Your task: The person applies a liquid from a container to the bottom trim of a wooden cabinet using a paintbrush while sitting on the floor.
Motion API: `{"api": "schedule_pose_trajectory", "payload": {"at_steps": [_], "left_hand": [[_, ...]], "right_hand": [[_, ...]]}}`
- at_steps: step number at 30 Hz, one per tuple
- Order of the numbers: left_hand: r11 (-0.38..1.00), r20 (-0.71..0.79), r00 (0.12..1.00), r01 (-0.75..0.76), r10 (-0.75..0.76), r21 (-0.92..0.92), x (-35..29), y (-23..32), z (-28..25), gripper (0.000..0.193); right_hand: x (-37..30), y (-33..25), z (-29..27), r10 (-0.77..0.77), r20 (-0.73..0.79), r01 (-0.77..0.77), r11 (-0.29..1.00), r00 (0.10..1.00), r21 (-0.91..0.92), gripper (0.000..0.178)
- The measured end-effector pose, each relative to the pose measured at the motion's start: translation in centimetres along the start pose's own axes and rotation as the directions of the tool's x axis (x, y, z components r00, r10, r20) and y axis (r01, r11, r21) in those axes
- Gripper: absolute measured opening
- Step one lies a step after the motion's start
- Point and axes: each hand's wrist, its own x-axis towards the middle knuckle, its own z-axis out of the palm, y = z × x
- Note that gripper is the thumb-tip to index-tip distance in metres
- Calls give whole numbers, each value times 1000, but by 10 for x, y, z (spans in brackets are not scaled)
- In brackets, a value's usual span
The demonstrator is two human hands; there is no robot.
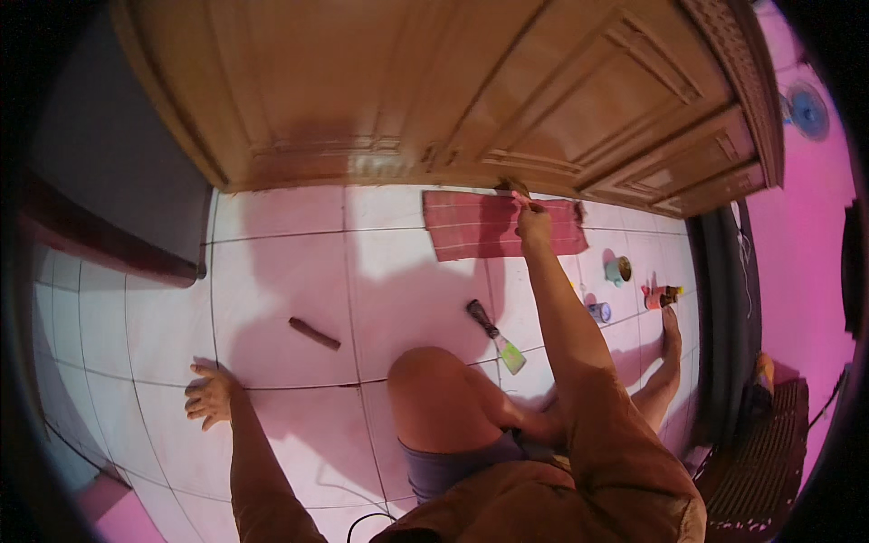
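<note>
Nearest: left hand point(210, 395) open, fingers spread, palm down on the tiled floor point(163, 321), holding nothing; it seems to serve as a prop. Ahead and to its right, a short brown stick point(315, 333) lies loose. Between the two hands, closer to the body than the right one, a scraper point(495, 335) with a dark handle and green blade. Right of the right forearm, a blue tin point(598, 313), a red bottle point(659, 299) with a yellow part beside it, and a pale mug point(618, 270) with brown contents.

Farthest out: right hand point(534, 223) closed around what looks like a brush point(517, 192), above a striped red cloth point(466, 226). The brush's dark end is at the lower edge of the wooden cabinet point(362, 90), just beyond the fingers (actual contact too small to tell).

Judgement on working well: keep strokes light and lengthwise along that edge, the cloth tucked close underneath to catch drips. Weight on the left palm should steady the long reach; the forearm wants clearance from the mug.
</note>
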Motion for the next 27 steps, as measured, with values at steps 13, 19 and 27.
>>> {"api": "schedule_pose_trajectory", "payload": {"at_steps": [13,19,27], "left_hand": [[896,-404,805,-432,435,102,-35,-107,62,66],[838,195,827,-544,527,48,-197,-166,-25,61],[813,-258,774,-574,578,99,-251,-123,-58,50]], "right_hand": [[58,7,-246,17,-74,-20,999,997,-29,33],[96,-52,-335,44,1,-42,973,999,-227,32],[143,-85,-407,110,286,84,802,952,-591,48]]}}
